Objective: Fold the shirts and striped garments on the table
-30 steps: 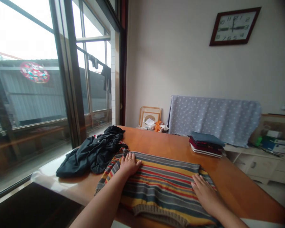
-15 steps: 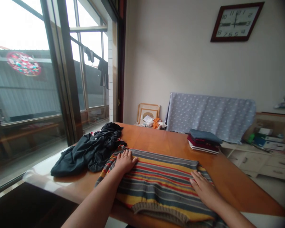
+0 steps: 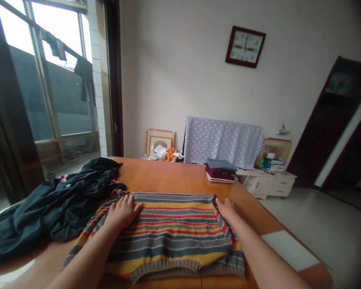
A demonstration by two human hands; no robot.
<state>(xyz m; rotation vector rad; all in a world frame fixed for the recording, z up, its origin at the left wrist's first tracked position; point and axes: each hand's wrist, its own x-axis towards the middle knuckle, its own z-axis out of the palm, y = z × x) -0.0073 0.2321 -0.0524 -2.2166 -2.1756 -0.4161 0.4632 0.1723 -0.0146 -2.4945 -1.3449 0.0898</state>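
A striped sweater [image 3: 174, 220] in grey, yellow, red and dark blue-green lies spread on the wooden table, its ribbed hem toward me. Flat on its upper left part rests my left hand [image 3: 123, 210], fingers spread and holding nothing. My right hand [image 3: 228, 208] is at the upper right corner, its fingers curled on the fabric by the sweater's edge. Part of those fingers is hidden. Below that hand, a slanting striped section runs down the right side, with more of the hem showing underneath.
Dark crumpled clothes [image 3: 69, 200] lie on the left, touching the sweater. A folded stack of clothes [image 3: 221, 170] stands toward the table's [image 3: 159, 172] far right. Behind it are a dotted cloth [image 3: 222, 140] and a white cabinet [image 3: 270, 184].
My right hand has gone from lying on the right side to curling at the upper right corner. My left hand stays flat on the sweater. The view has turned right.
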